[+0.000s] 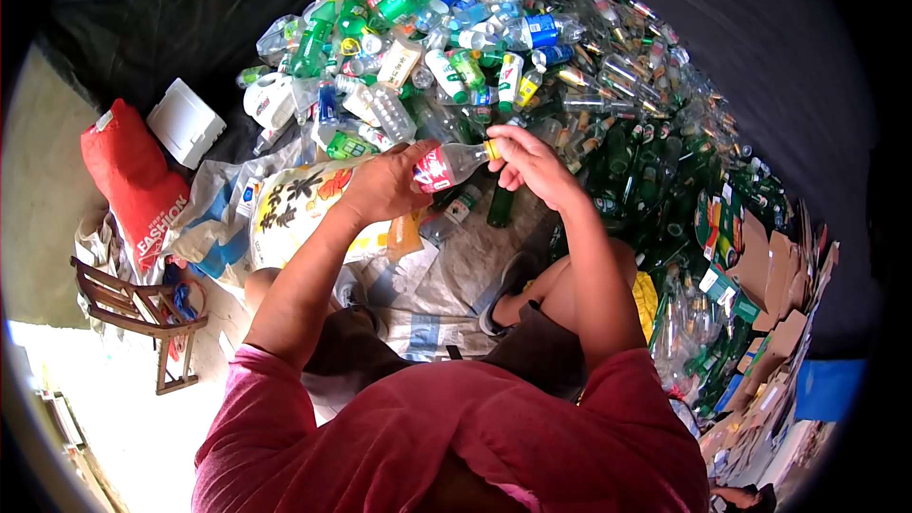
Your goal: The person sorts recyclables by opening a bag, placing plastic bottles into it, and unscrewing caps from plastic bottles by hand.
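Note:
A clear plastic bottle (465, 161) with a red label lies sideways between my hands. My left hand (385, 185) wraps round its labelled end. At the other end, the fingers of my right hand (528, 163) pinch the yellow cap (491, 149), which is at the bottle's neck; whether it is loose or screwed on I cannot tell. Below my left forearm is a white sack (294, 214) with black printed characters. A dark green glass bottle (501, 206) stands just under my right hand.
A heap of plastic bottles (408, 0) rises ahead. Glass bottles (627, 152) are piled to the right, beside flattened cardboard (769, 275). On the left are a red sack (133, 180), a white foam box (186, 123) and a wooden stool (138, 299).

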`<state>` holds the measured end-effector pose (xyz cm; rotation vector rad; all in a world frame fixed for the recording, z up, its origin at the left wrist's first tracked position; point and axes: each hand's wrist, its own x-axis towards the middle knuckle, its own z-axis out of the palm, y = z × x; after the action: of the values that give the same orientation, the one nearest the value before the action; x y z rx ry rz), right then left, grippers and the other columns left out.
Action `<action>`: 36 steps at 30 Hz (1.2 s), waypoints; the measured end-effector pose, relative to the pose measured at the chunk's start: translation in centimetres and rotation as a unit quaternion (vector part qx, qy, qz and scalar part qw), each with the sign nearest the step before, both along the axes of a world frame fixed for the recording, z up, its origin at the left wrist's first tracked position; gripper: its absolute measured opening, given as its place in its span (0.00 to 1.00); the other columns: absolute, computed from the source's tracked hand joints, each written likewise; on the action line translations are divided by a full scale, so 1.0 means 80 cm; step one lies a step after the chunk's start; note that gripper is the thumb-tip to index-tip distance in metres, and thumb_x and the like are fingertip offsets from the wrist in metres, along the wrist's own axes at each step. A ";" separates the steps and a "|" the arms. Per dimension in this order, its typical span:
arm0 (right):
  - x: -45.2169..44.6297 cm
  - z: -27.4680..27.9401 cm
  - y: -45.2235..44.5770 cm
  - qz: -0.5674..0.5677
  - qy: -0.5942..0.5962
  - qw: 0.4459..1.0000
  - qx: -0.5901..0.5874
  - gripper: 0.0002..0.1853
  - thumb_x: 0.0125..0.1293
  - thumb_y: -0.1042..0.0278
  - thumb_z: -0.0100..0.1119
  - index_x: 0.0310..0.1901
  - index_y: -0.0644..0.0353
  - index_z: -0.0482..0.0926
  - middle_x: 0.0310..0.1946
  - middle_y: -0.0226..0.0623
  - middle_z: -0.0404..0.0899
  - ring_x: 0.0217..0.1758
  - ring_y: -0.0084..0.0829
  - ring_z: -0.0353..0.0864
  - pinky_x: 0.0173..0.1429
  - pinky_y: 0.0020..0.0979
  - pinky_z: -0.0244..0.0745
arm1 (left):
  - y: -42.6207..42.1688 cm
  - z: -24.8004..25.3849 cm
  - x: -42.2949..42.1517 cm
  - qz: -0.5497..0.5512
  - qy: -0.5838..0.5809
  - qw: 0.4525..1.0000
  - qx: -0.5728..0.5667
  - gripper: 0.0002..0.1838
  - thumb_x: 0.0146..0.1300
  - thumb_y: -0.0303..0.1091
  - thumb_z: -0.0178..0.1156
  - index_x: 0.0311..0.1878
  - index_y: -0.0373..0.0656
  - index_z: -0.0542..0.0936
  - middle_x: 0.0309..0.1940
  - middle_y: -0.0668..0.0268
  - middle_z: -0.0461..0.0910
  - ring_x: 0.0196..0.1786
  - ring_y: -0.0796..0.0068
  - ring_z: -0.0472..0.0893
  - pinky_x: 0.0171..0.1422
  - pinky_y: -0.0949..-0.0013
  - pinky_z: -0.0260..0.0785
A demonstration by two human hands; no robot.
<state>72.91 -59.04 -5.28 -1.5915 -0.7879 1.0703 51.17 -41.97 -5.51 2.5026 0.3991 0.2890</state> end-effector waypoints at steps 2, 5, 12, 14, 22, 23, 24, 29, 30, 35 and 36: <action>0.000 0.001 0.001 0.017 -0.007 0.997 0.076 0.15 0.77 0.56 0.55 0.48 0.62 0.77 0.29 0.30 0.77 0.25 0.20 0.74 0.32 0.24 0.73 | 0.001 0.003 0.001 -0.007 0.014 0.999 -0.036 0.42 0.47 0.39 0.72 0.70 0.51 0.71 0.52 0.52 0.81 0.51 0.46 0.82 0.57 0.54 0.75; 0.000 0.002 0.000 0.019 -0.033 0.999 -0.007 0.13 0.77 0.59 0.54 0.46 0.62 0.77 0.28 0.29 0.76 0.24 0.19 0.72 0.29 0.24 0.70 | 0.001 -0.009 0.003 -0.015 0.011 0.999 -0.041 0.43 0.47 0.40 0.73 0.70 0.50 0.70 0.53 0.51 0.81 0.53 0.46 0.81 0.58 0.54 0.75; -0.007 0.006 0.002 -0.013 -0.028 0.999 0.037 0.16 0.77 0.54 0.53 0.42 0.62 0.77 0.23 0.29 0.75 0.22 0.20 0.72 0.27 0.26 0.68 | 0.004 -0.028 0.006 -0.125 0.005 0.842 -0.525 0.40 0.53 0.29 0.76 0.70 0.40 0.70 0.56 0.61 0.81 0.55 0.67 0.82 0.62 0.63 0.74; -0.018 0.017 -0.005 -0.011 -0.119 0.990 0.071 0.17 0.77 0.53 0.54 0.41 0.61 0.77 0.22 0.29 0.75 0.22 0.20 0.73 0.28 0.28 0.68 | 0.008 -0.024 0.008 -0.153 0.052 0.828 -0.537 0.41 0.53 0.28 0.77 0.70 0.39 0.69 0.57 0.64 0.80 0.56 0.71 0.80 0.63 0.65 0.73; -0.029 0.002 -0.006 -0.092 -0.399 0.907 0.103 0.18 0.75 0.55 0.52 0.33 0.63 0.75 0.26 0.53 0.78 0.32 0.58 0.78 0.35 0.49 0.72 | -0.023 0.000 0.009 -0.147 0.096 0.866 -0.467 0.40 0.52 0.28 0.77 0.68 0.39 0.69 0.50 0.69 0.81 0.52 0.79 0.78 0.58 0.69 0.73; -0.024 -0.010 -0.002 -0.115 -0.385 0.912 0.081 0.19 0.74 0.54 0.52 0.32 0.63 0.75 0.25 0.52 0.78 0.31 0.57 0.79 0.34 0.48 0.71 | -0.028 0.000 0.009 -0.113 0.077 0.913 -0.385 0.39 0.52 0.28 0.77 0.68 0.39 0.70 0.48 0.69 0.82 0.49 0.80 0.79 0.57 0.69 0.74; -0.021 -0.020 0.000 -0.115 -0.385 0.912 0.081 0.19 0.74 0.54 0.52 0.32 0.63 0.75 0.25 0.52 0.78 0.31 0.57 0.79 0.34 0.48 0.71 | -0.031 -0.006 0.012 -0.128 0.005 0.949 -0.287 0.36 0.52 0.33 0.75 0.65 0.40 0.71 0.39 0.63 0.85 0.42 0.72 0.85 0.50 0.65 0.77; -0.006 -0.022 0.007 -0.125 -0.045 0.979 -0.155 0.24 0.74 0.46 0.51 0.35 0.64 0.79 0.25 0.42 0.82 0.29 0.45 0.83 0.34 0.43 0.73 | -0.046 -0.013 0.017 -0.013 0.060 0.997 0.036 0.37 0.51 0.46 0.73 0.62 0.42 0.72 0.32 0.46 0.83 0.39 0.44 0.84 0.42 0.54 0.78; -0.002 -0.019 0.008 -0.112 -0.033 0.979 -0.166 0.27 0.75 0.43 0.51 0.37 0.65 0.80 0.25 0.39 0.83 0.30 0.40 0.82 0.36 0.40 0.74 | -0.048 -0.012 0.018 0.002 0.062 0.996 0.058 0.38 0.51 0.43 0.74 0.63 0.41 0.71 0.33 0.49 0.84 0.39 0.48 0.85 0.43 0.56 0.78; -0.028 0.002 0.002 -0.081 -0.273 0.958 0.039 0.25 0.76 0.46 0.50 0.36 0.64 0.79 0.26 0.43 0.81 0.30 0.44 0.81 0.37 0.40 0.73 | -0.009 -0.024 0.018 -0.155 0.058 0.862 -0.479 0.40 0.51 0.30 0.75 0.69 0.41 0.69 0.47 0.65 0.83 0.44 0.78 0.82 0.54 0.69 0.75; -0.035 0.012 -0.001 -0.056 -0.354 0.925 0.126 0.25 0.77 0.47 0.49 0.35 0.64 0.79 0.26 0.45 0.81 0.30 0.46 0.80 0.37 0.41 0.73 | -0.006 -0.002 0.013 -0.154 0.119 0.839 -0.508 0.38 0.51 0.30 0.74 0.67 0.41 0.71 0.48 0.66 0.83 0.44 0.77 0.81 0.54 0.69 0.75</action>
<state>70.14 -59.14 -4.33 -1.7761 -1.2339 0.2647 52.18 -42.45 -5.67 1.4931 0.1566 -0.3135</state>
